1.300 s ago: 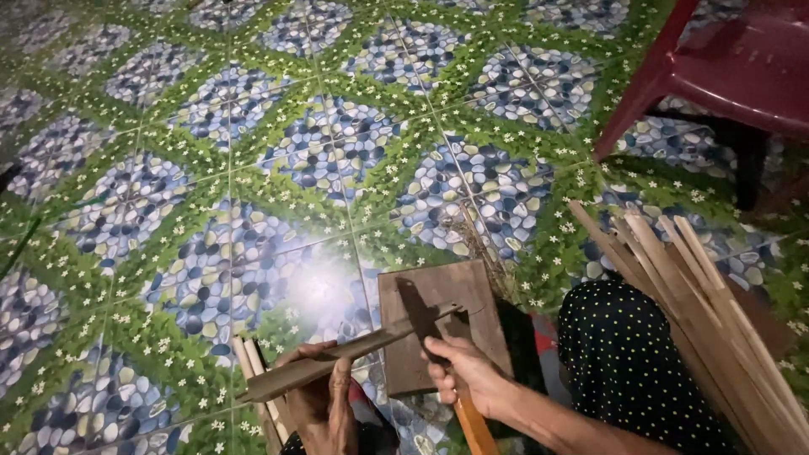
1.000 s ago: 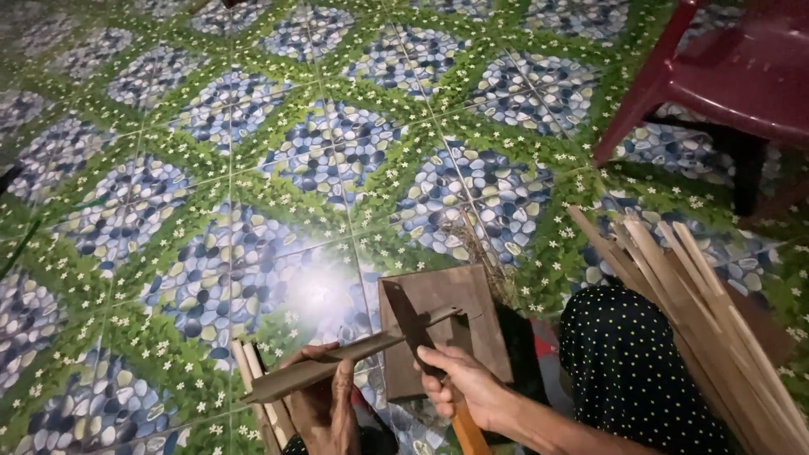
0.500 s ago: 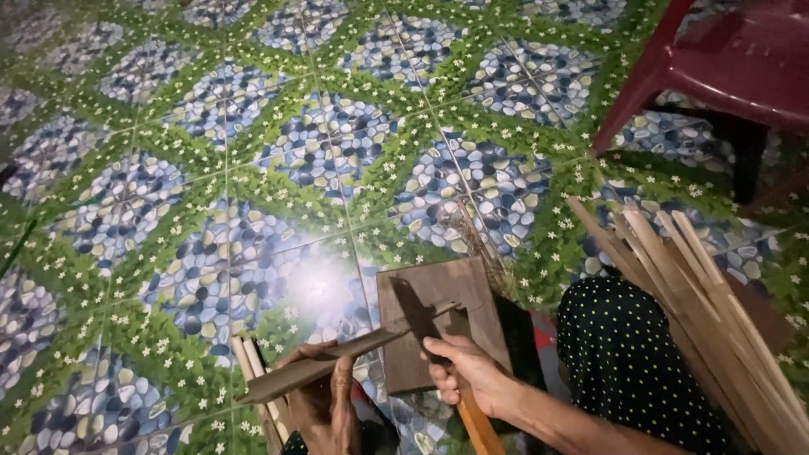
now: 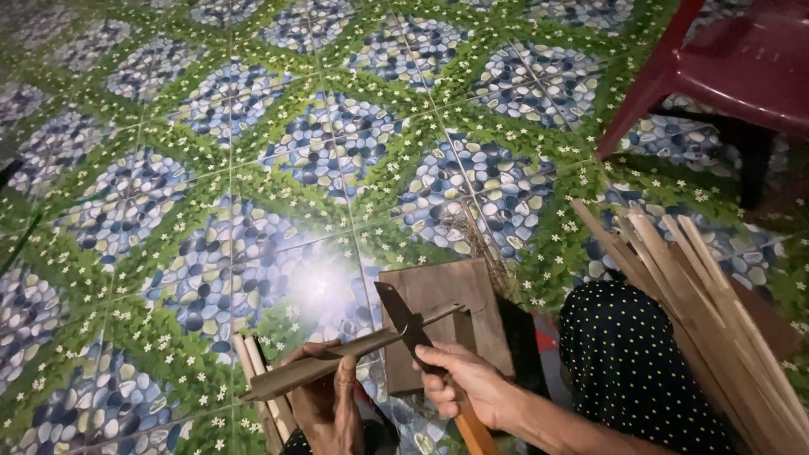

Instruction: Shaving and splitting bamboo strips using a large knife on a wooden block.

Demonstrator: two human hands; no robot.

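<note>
My left hand (image 4: 327, 403) grips a long, flat strip of bamboo (image 4: 337, 358) that points up and to the right over a brown wooden board (image 4: 447, 291) on the floor. My right hand (image 4: 463, 383) holds a knife with an orange handle (image 4: 474, 430). Its dark blade (image 4: 403, 313) crosses the strip near the far end, edge against the wood. The strip's thin tip (image 4: 447, 310) sticks out past the blade.
A bundle of pale split sticks (image 4: 699, 286) leans over my knee in dotted black cloth (image 4: 632, 362) at the right. A few short sticks (image 4: 257, 379) lie on the patterned tile floor (image 4: 253, 168). A dark red plastic chair (image 4: 725, 67) stands at the top right.
The knife blade has rocked back and forth against the strip's far end, now tilted more upright with its tip pointing up-left. My left hand has kept the strip nearly still.
</note>
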